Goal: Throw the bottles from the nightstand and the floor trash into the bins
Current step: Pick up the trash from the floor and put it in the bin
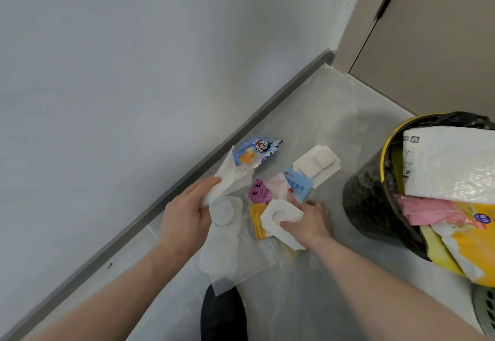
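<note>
My right grip (308, 222) is closed on a white foam piece (281, 220), thumb pressed on its near edge and fingers curled over the far edge, the piece lying low against the floor (348, 260) on top of a yellow wrapper (255, 221). My left grip (187, 214) is closed too, pinching a crumpled white paper (227, 177) that sticks up and away from me toward the wall (107, 72), with a clear plastic tray (223, 236) hanging under that hand. The rest of the floor trash lies just beyond both hands: a purple wrapper (257, 193) and a blue packet (296, 182) touching the far side of the foam piece, a blue cartoon wrapper (254, 150) up by the baseboard, and a white blister pack (317, 163) a little farther off to the right. What matters for the coming move is that the bin (375, 193) stands to my right, near the right hand and well apart from the left, so I judge the foam piece goes in first with a short lift up and to the right. The bin is already stuffed, a white padded bag (450, 163) and yellow packaging (468, 247) spilling over its rim, so I would push the foam down among them or it may slide back out. No bottles are in view here.
</note>
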Available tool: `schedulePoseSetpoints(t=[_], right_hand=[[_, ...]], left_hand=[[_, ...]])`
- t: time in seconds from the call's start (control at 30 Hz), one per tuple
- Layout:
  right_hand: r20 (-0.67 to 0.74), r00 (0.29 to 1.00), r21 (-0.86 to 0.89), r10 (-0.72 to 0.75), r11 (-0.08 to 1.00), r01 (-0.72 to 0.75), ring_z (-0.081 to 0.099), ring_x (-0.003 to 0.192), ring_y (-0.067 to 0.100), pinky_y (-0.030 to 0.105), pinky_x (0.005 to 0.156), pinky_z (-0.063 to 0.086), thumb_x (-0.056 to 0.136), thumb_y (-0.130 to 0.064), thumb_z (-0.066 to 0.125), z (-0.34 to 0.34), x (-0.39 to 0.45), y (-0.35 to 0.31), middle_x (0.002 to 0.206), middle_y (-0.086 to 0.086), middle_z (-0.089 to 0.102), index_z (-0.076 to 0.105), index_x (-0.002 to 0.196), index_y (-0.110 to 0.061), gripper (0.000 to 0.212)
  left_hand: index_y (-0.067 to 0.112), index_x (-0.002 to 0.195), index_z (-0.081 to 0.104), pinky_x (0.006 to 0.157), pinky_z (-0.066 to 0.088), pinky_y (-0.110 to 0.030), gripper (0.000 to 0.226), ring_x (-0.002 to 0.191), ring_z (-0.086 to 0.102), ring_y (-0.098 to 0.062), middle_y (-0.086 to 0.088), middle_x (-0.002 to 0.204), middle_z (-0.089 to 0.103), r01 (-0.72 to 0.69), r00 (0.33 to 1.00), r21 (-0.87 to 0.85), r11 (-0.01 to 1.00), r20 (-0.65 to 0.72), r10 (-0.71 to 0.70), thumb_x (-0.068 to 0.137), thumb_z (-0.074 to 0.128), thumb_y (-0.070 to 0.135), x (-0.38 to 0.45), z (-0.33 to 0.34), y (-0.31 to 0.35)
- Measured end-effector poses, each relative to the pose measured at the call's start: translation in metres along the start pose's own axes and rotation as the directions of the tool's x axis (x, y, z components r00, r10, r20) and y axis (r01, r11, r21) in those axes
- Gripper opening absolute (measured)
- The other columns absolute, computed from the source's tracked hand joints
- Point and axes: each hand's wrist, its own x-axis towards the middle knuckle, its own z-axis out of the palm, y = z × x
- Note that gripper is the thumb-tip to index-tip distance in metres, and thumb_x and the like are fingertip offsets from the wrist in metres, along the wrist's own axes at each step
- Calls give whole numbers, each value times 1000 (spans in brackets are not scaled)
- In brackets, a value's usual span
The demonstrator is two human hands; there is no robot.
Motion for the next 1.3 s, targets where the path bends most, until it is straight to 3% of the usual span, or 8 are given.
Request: schedulePoseSetpoints(t=[0.17,0.33,0.4,0.53,0.7,0.8,1.1,1.3], right_hand=[[-36,999,77,27,997,-24,56,118,28,39,97,50,57,-46,95,12,10,-15,123,3,60,50,116,-23,78],[56,989,249,134,958,-144,65,103,29,45,93,55,59,-33,97,12,11,-19,114,4,62,28,113,-25,88],[99,982,355,164,916,-188,64,107,30,39,93,54,63,-25,97,9,6,-16,123,9,60,30,121,-20,89],[150,975,450,162,867,-213,60,119,30,32,89,48,69,-23,93,-5,-19,-12,135,10,57,34,137,-15,90],[167,986,421,0,904,-72,63,101,18,28,86,50,83,-26,82,-57,-67,-23,121,1,69,65,122,-18,44],[119,988,412,-94,910,37,63,94,16,27,80,49,86,-26,78,-102,-110,-28,104,-2,69,66,105,-21,23],[-165,961,422,-224,864,274,67,92,16,27,69,49,82,-30,82,-231,-249,3,96,-6,71,68,103,-23,26],[-352,920,496,-175,798,342,67,86,18,31,71,51,82,-27,83,-283,-324,66,91,-2,72,68,95,-16,22]], left_hand=[[33,129,68,94,49,-24,38,114,64,-10,16,127,68,127,991,-70,989,-23,-129,96,60,15,-8,12,0],[35,129,66,93,53,-30,37,111,64,-8,19,125,67,141,990,-131,981,16,-140,96,51,26,-9,14,8],[36,129,66,93,52,-27,37,111,63,-6,21,124,67,144,990,-107,984,14,-143,97,54,20,-9,9,9],[35,126,68,88,37,-1,37,106,59,4,24,123,67,148,989,-107,983,-11,-150,96,55,20,-16,-17,24],[40,127,66,83,46,-13,48,98,62,-1,28,115,66,149,988,-85,985,-17,-151,97,52,5,-24,-63,46],[36,128,67,78,40,-6,45,96,61,-2,26,114,65,94,995,-81,992,-39,-97,99,51,6,-32,-96,71],[33,127,68,85,41,-23,39,110,64,-16,10,125,69,-117,985,-37,992,-132,111,100,50,12,-54,-179,174],[28,124,70,78,38,-23,36,92,60,-13,15,103,66,-219,959,-111,969,-205,194,100,50,8,-79,-204,255]])
